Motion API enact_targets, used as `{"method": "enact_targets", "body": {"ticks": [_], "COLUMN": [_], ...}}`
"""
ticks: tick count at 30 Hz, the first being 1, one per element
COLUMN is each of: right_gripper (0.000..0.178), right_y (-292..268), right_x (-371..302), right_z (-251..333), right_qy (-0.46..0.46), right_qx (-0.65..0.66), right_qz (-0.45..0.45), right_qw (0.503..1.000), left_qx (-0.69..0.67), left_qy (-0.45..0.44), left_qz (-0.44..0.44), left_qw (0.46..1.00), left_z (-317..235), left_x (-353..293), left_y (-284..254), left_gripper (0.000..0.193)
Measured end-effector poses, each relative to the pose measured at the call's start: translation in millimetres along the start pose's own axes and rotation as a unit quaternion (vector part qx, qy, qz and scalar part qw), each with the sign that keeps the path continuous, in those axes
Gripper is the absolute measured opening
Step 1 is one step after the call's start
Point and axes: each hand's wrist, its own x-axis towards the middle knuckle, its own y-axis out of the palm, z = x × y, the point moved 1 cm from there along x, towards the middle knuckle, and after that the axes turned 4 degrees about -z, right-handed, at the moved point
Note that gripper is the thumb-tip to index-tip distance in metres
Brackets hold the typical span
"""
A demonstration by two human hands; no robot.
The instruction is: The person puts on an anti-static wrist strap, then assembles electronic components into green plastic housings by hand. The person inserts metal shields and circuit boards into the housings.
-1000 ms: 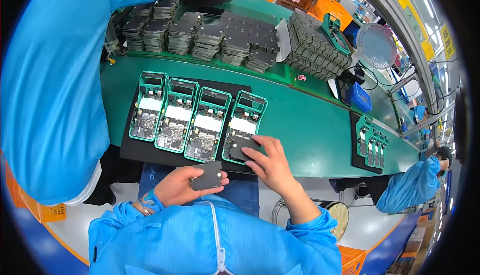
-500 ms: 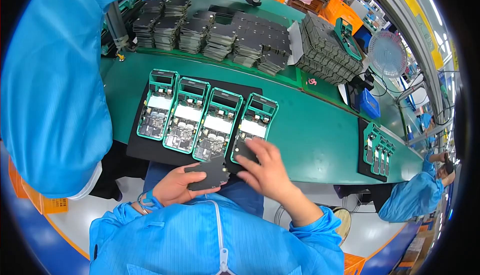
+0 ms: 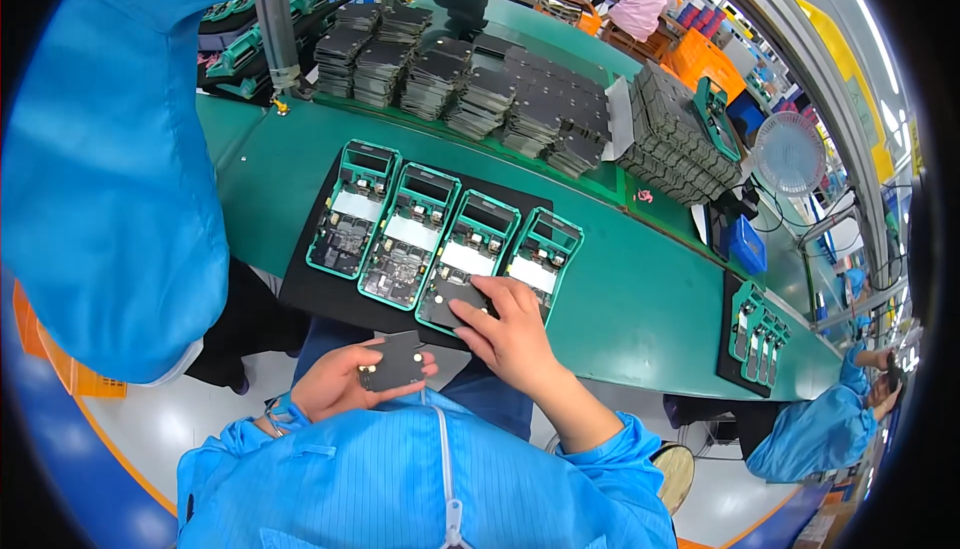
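A dark-grey plate [image 3: 440, 306] covers the lower end of an open, green-framed handheld device [image 3: 470, 240], its white strip [image 3: 466, 258] showing; another notched plate [image 3: 396, 362] is held nearby.
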Motion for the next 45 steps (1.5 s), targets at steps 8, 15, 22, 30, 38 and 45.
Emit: {"method": "enact_targets", "body": {"ticks": [8,15,22,30,38,45], "right_gripper": [0.036,0.043,0.050,0.036,0.034,0.041], "right_y": [10.2,11.9,18.4,47.7,62.8,57.7], "right_x": [2.0,5.2,18.6,50.8,47.7,48.8], "right_z": [6.7,25.1,40.0,25.0,23.3,34.3], "right_qy": [-0.010,-0.029,-0.059,0.010,-0.014,-0.012], "right_qx": [-0.063,0.027,0.167,-0.031,-0.042,-0.079], "right_qz": [0.043,0.063,0.123,-0.004,0.010,0.058], "right_qw": [0.997,0.997,0.976,0.999,0.999,0.995], "left_qx": [-0.011,0.043,0.020,-0.051,-0.006,-0.021], "left_qy": [0.052,0.053,0.053,0.113,0.135,0.124], "left_qz": [0.002,-0.021,-0.014,-0.006,-0.061,-0.067], "left_qw": [0.999,0.997,0.998,0.992,0.989,0.990], "left_z": [-8.5,-5.6,-5.5,-15.1,-22.6,-21.9], "left_x": [-8.5,-1.8,3.2,-22.9,-34.7,-31.9], "left_y": [-21.3,-20.3,-23.8,-33.5,-47.2,-49.3], "left_gripper": [0.050,0.041,0.035,0.045,0.038,0.037]}}
